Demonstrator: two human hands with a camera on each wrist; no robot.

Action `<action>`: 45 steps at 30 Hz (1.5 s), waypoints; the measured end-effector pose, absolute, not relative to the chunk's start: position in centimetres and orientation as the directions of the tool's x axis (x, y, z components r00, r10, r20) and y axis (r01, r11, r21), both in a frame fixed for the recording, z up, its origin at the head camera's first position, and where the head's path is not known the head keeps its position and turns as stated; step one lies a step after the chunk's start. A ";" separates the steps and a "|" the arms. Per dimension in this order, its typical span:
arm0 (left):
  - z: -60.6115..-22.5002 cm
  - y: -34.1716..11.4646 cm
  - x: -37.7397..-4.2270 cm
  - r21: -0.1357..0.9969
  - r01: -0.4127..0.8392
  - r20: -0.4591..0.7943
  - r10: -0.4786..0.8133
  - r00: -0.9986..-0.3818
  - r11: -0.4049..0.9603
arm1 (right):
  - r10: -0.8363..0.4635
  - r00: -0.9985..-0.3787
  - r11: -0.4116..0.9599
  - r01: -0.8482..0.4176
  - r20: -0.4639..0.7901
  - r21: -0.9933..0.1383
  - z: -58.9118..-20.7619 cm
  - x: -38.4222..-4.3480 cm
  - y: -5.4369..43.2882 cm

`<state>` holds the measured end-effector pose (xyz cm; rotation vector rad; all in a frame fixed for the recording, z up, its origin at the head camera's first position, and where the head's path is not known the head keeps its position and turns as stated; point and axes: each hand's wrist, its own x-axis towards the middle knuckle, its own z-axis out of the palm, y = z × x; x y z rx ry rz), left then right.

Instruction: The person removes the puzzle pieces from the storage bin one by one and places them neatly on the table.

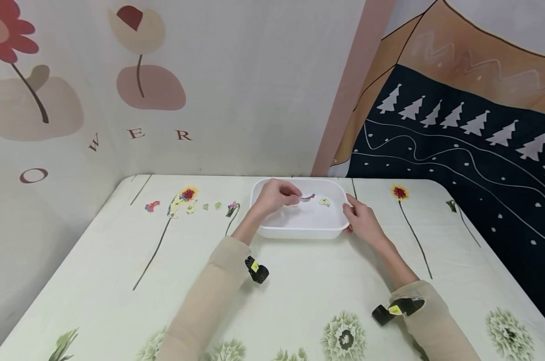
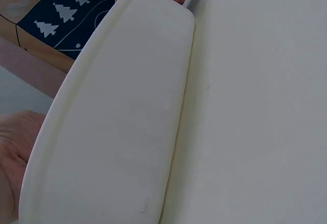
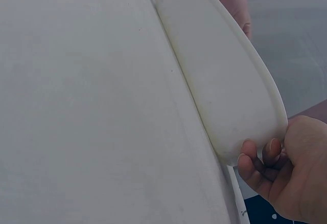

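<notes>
In the head view a white plastic tray (image 1: 317,233) stands near the far edge of the table. My left hand (image 1: 274,197) reaches over its left side and pinches a small flat colourful piece (image 1: 307,198), seen nearly edge-on, between thumb and fingers. Inside the tray lies a yellowish piece (image 1: 325,202). My right hand (image 1: 363,218) grips the tray's right end; in the right wrist view its fingers (image 3: 249,169) curl under the end wall. The left wrist view shows only part of the left hand (image 2: 18,152) behind the rim, its fingertips hidden.
Left of the tray, a red piece (image 1: 152,206), a yellow piece (image 1: 191,208) and small green pieces (image 1: 218,205) lie on the flower-printed tablecloth (image 1: 299,281). Printed flowers make some pieces hard to tell apart. A fabric backdrop (image 1: 254,100) rises behind the table.
</notes>
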<state>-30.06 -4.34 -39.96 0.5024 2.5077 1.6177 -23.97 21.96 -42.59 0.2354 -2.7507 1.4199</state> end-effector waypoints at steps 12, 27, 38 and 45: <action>-39.2 -5.5 -29.0 0.960 0.190 0.119 0.317 -0.941 0.204 | -0.113 -0.989 0.579 -0.144 0.096 -0.802 -42.4 -23.8 22.0; -38.0 -7.4 -28.2 0.973 0.222 0.195 0.286 -0.938 0.067 | -0.110 -0.989 0.568 -0.141 0.095 -0.811 -42.5 -23.8 22.2; -37.3 -9.7 -27.7 0.969 0.236 0.208 0.268 -0.941 0.076 | -0.112 -0.989 0.569 -0.141 0.093 -0.810 -42.5 -23.9 22.1; -37.6 -12.1 -27.3 0.972 0.200 0.169 0.223 -0.960 0.126 | -0.105 -0.991 0.573 -0.133 0.089 -0.808 -42.7 -24.0 21.9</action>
